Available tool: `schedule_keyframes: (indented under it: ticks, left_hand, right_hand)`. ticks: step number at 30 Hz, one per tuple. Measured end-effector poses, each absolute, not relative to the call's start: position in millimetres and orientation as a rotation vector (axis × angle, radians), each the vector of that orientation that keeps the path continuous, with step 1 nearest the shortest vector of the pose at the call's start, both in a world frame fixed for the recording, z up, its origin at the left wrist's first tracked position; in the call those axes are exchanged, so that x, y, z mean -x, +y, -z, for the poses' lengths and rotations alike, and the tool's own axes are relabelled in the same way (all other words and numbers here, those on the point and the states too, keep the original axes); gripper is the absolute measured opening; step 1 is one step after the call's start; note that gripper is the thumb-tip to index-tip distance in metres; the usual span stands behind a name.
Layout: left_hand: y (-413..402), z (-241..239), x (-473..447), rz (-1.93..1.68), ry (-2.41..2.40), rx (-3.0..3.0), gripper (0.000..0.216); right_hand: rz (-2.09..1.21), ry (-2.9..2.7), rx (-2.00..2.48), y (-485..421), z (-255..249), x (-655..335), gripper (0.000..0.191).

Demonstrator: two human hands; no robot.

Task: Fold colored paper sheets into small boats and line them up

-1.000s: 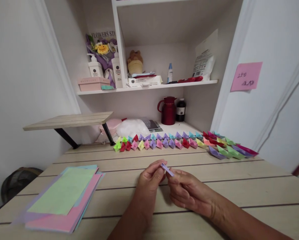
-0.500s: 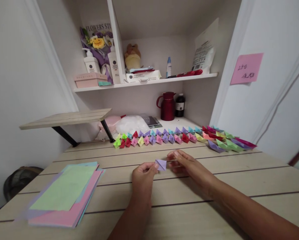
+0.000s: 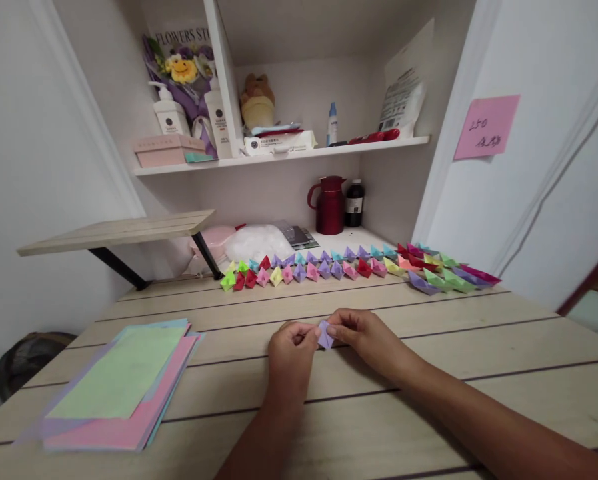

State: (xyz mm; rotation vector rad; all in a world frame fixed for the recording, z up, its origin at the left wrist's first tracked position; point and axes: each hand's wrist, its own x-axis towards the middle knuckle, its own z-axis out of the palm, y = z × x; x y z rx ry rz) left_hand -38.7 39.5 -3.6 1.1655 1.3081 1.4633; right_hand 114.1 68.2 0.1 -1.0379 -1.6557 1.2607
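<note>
A purple paper [image 3: 325, 338], folded small, is held over the middle of the bench [image 3: 493, 337]; whether its lower corner touches the wood, I cannot tell. It stands cornerwise, its point downward, with a crease down its face. The left hand [image 3: 293, 353] has its grip closed on the left edge, thumb against forefinger. The right hand [image 3: 366, 335] has its grip closed too, thumb and fingertips pinching the right edge. The two sets of fingertips are near each other, with the paper between them.

Beyond the hands, well apart from them, small paper boats [image 3: 299, 273] stand in two rows across the back of the bench, in green, red, pink, yellow, purple and blue. Larger boats [image 3: 449, 281] crowd together at the right end of the rows. On the left of the bench lies a stack of sheets [image 3: 116, 380], fanned unevenly, a pale green one on top and pink, blue and purple edges showing under it.

Behind the boats, a raised plank [image 3: 119, 230] stands at the left on black legs, and a white bag [image 3: 261, 243] lies to the right of it. Farther right, a red jug [image 3: 330, 208] stands just beside a dark bottle [image 3: 355, 204]. A pink note [image 3: 487, 127] with handwriting is stuck to the right wall.
</note>
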Motion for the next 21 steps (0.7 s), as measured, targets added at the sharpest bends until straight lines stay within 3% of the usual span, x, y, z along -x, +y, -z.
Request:
schedule_keyframes:
  ticks: [5,12,17,21]
  left_hand:
    - [36,-6,41,-1.415,1.171,-1.067,0.014]
    - [31,-7,45,-1.323,0.993,-1.103,0.024]
    - [35,3,44,-1.333,0.844,-1.11,0.026]
    - [36,3,39,-1.42,1.03,-1.071,0.018]
  right_hand:
    - [-1.569,-1.444,0.901,67,-4,-113,0.028]
    - [-1.753,-1.432,0.781,65,-17,-119,0.036]
    - [-1.763,-1.439,0.776,65,-15,-117,0.036]
    - [-1.509,-1.495,0.892,67,-5,-112,0.029]
